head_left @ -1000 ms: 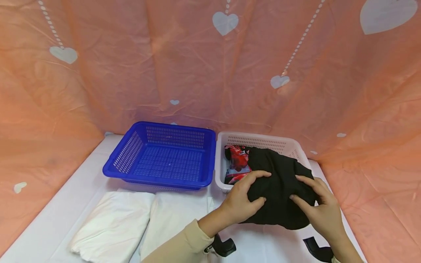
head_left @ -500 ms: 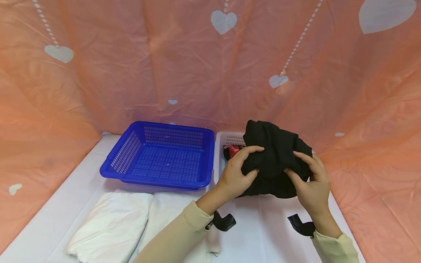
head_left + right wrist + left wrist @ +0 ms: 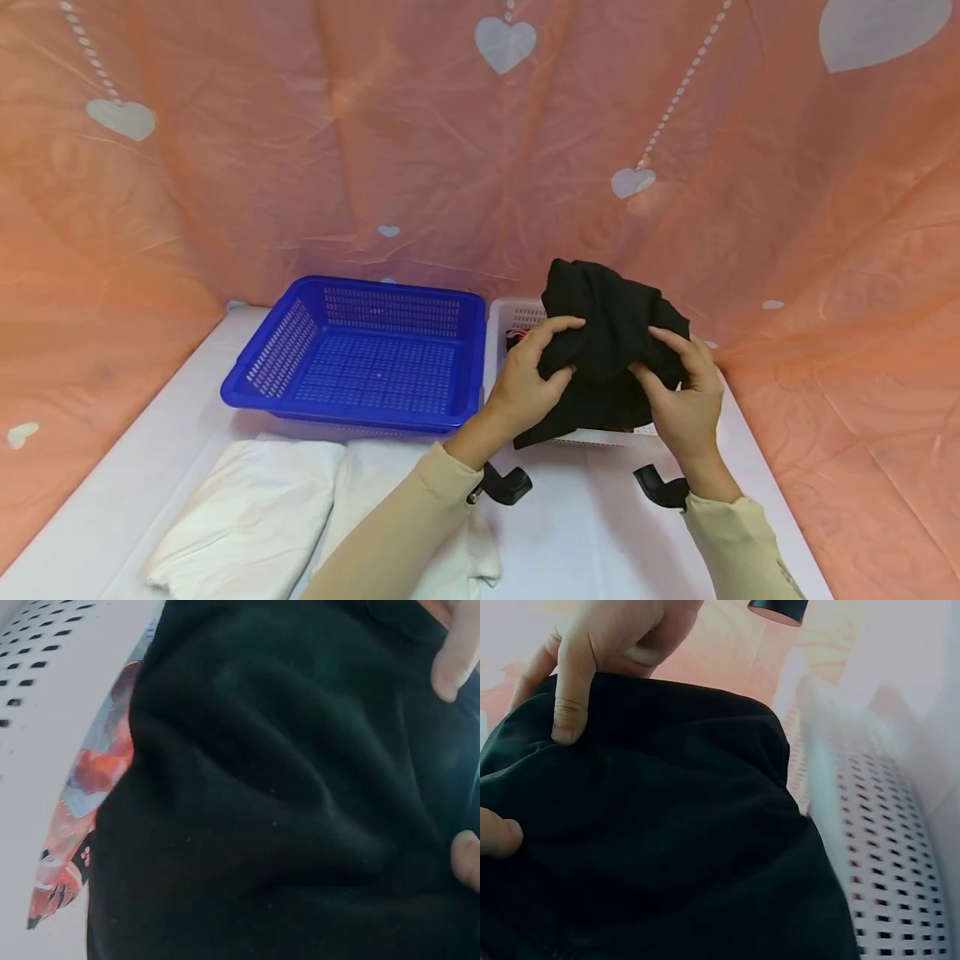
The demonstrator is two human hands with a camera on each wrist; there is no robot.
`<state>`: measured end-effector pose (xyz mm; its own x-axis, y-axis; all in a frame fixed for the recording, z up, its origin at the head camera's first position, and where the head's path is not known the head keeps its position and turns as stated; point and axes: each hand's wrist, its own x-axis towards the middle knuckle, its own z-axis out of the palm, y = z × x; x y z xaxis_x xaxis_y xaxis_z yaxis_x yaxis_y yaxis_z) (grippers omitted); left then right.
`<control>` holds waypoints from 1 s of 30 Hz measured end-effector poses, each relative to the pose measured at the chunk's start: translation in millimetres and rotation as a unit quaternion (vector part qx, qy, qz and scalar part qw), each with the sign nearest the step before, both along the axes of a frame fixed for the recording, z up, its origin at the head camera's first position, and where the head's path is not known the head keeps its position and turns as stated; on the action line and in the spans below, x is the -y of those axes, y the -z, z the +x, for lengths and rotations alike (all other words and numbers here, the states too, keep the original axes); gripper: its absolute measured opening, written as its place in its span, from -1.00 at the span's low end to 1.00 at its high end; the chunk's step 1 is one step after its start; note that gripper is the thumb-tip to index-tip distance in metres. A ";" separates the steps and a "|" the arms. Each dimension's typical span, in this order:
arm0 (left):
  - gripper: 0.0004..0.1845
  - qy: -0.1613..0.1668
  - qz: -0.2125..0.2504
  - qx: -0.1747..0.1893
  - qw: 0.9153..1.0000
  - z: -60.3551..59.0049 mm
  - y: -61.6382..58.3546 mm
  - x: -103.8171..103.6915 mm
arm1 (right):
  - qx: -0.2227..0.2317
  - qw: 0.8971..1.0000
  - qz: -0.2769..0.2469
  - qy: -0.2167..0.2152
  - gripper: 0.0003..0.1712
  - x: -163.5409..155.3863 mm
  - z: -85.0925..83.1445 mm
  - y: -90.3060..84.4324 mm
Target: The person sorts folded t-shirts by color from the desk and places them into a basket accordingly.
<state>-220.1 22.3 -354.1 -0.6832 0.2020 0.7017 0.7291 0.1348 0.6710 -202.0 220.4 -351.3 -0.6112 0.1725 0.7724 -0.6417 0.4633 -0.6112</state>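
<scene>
A folded black garment (image 3: 603,321) hangs bunched between both hands, over the white basket (image 3: 498,321). My left hand (image 3: 525,379) grips its left side, thumb and fingers apart on the cloth. At its right side my right hand (image 3: 686,396) holds it the same way. The garment's lower part droops across the basket's front rim. Beneath it, mostly hidden, lies a black cloth with a red print (image 3: 97,769) inside the basket. The right wrist view shows the black fabric (image 3: 270,795) filling most of the frame beside the basket's perforated wall.
A blue basket (image 3: 360,423) stands left of the white one, with bare mesh showing inside. Two folded white cloths, one at the left (image 3: 243,517) and one beside it (image 3: 378,467), lie in front of it. A peach curtain (image 3: 420,150) with hearts hangs behind.
Both hands have lifted the black garment up and away from me, then shifted it slightly left. It now covers more of the white basket and the red-printed cloth.
</scene>
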 end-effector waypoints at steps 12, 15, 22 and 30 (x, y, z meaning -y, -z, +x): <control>-0.48 -0.002 -0.010 -0.015 1.000 -13.4 -4.8 1.3 | -0.020 0.999 -0.042 -0.013 -0.47 4.8 -10.6 2.1; -0.47 -0.003 -0.009 0.013 1.000 -17.2 6.2 0.1 | -0.003 0.999 -0.031 -0.016 -0.48 6.9 -8.9 5.0; -0.40 -0.018 -0.016 0.083 0.996 -24.8 30.3 -3.4 | 0.039 0.999 0.013 -0.002 -0.52 10.5 -5.9 11.2; -0.35 -0.048 -0.060 0.143 0.987 -37.6 52.3 -4.7 | 0.062 0.997 0.055 -0.002 -0.46 -2.9 -34.1 47.7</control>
